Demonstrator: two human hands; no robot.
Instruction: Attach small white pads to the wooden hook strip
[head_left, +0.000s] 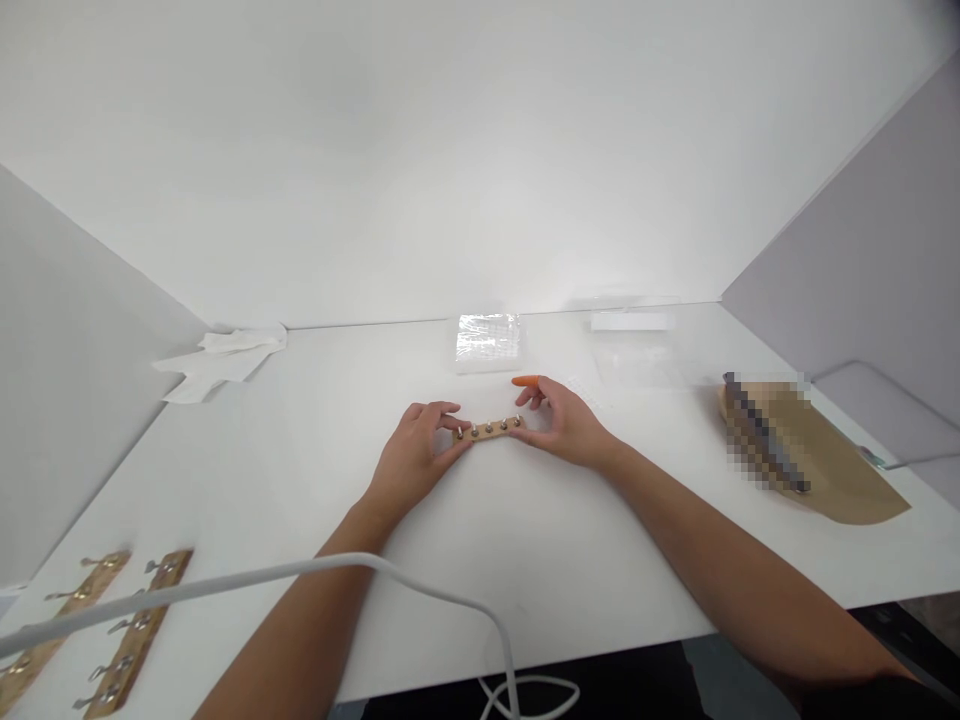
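**Both hands on a small wooden strip, mid-table**

Left hand (pixel 415 448) pinches the near-left end of the wooden strip (pixel 488 430); fingers curled round it. Right hand (pixel 566 420) grips the right end, with an orange-tipped tool (pixel 526 380) poking out above its fingers. Strip lies flat on the white table (pixel 315 440), metal studs along its top.

Just behind: clear plastic packet (pixel 487 342). Far left: crumpled white tissues (pixel 219 362). Near-left edge: two wooden hook racks (pixel 97 630), a white cable (pixel 420 585) crossing beside them. Right: brown paper envelope (pixel 840 470).
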